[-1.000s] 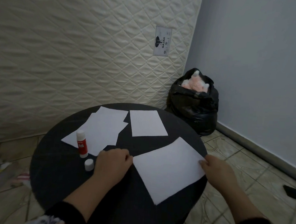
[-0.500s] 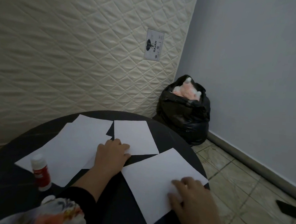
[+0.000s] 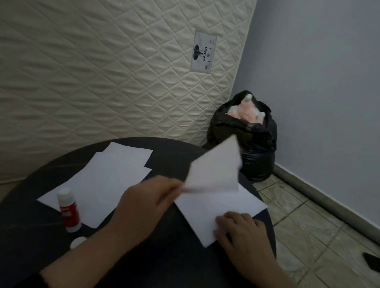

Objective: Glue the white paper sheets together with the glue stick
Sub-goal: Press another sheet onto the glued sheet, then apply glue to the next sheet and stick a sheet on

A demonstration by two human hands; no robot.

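My left hand [image 3: 145, 205] has lifted a small sheet [image 3: 214, 169], pinched, off the round black table [image 3: 25, 234]; my right hand [image 3: 241, 236] presses, fingers spread, on another sheet [image 3: 216, 204]. Behind stands a quilted mattress [image 3: 101, 62].

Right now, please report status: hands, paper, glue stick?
Left hand pinching lifted small sheet. Right hand flat on large sheet. Glue stick upright, uncapped, untouched. Nothing blocking.
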